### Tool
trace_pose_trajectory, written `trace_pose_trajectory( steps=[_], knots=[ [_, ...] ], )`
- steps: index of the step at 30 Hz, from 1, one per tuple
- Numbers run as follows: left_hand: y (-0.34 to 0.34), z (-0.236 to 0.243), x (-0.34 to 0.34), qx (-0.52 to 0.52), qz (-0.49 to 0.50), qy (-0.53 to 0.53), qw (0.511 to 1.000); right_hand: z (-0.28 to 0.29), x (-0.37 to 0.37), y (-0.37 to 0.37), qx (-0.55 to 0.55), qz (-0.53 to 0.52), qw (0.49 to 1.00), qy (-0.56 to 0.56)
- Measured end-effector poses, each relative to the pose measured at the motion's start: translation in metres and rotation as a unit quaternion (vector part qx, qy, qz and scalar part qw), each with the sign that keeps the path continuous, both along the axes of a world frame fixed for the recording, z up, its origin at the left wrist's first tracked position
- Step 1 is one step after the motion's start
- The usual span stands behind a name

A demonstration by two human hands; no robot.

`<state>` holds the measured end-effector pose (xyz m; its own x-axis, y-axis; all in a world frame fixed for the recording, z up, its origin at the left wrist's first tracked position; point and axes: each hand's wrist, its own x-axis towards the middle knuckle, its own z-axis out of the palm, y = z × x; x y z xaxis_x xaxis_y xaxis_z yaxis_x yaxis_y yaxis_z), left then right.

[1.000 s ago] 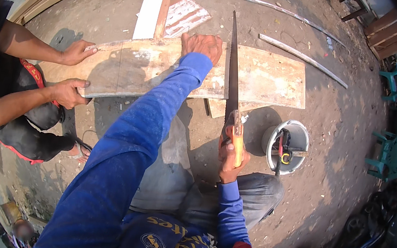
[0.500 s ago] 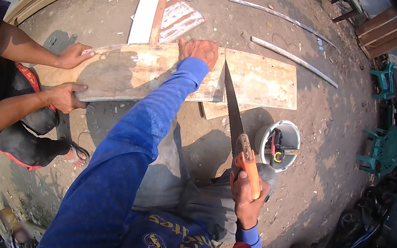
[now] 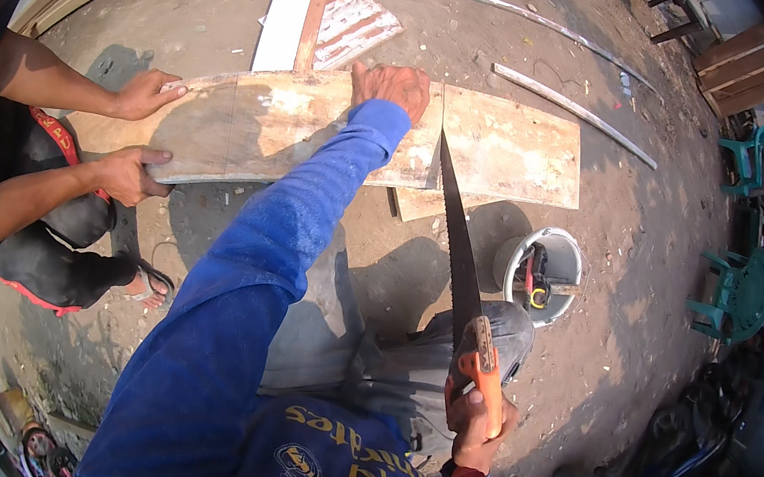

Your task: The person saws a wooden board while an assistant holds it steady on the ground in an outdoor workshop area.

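A long, worn wooden board (image 3: 509,149) lies across in front of me, its pale surface blotched white. My left hand (image 3: 392,92) presses on its far edge with the fingers curled over it. In my right hand (image 3: 479,432) is the orange handle of a handsaw (image 3: 462,259). The saw's dark blade slants up and away from me, its narrow tip at a cut line just right of my left hand. At the left, a co-worker's two hands (image 3: 132,175) hold the board's near and far edges.
A white bucket (image 3: 570,297) with tools stands right of the saw. Under the board a smaller wood piece (image 3: 420,205) sticks out. Beyond lie a white plank (image 3: 289,9), a streaked panel (image 3: 356,31) and two thin strips (image 3: 577,115). Green chairs (image 3: 732,294) stand far right.
My right hand has drawn the saw back toward me and slightly right, so the tip now lies partway across the board. My left hand and the co-worker's hands keep their hold.
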<state>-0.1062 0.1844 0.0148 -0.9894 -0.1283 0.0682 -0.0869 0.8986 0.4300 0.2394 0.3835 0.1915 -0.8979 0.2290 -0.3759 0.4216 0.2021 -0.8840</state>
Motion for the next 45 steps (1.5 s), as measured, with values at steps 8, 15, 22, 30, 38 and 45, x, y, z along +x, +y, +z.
trace_pose_trajectory(
  steps=[8,15,22,30,38,45],
  knots=[
    [0.009,0.002,0.003,0.011,-0.023,-0.025,0.999,-0.072,-0.158,-0.026,-0.04,0.026,0.998,0.035],
    [-0.007,0.001,0.001,0.004,-0.004,-0.04,0.999,0.025,0.038,0.01,0.01,-0.001,1.0,-0.025],
    [0.018,-0.003,-0.008,0.004,0.003,-0.023,1.0,-0.068,-0.121,-0.017,-0.066,0.008,0.997,0.033],
    [-0.006,-0.01,-0.004,-0.01,-0.001,-0.005,1.0,-0.026,-0.008,-0.001,-0.037,-0.006,0.999,-0.013],
    [-0.002,-0.004,0.004,0.005,-0.008,0.007,1.0,-0.092,-0.095,-0.016,-0.056,-0.003,0.996,0.075],
    [0.0,0.001,-0.005,-0.009,-0.012,-0.026,1.0,-0.117,-0.158,-0.038,-0.076,-0.01,0.988,0.132]
  ],
)
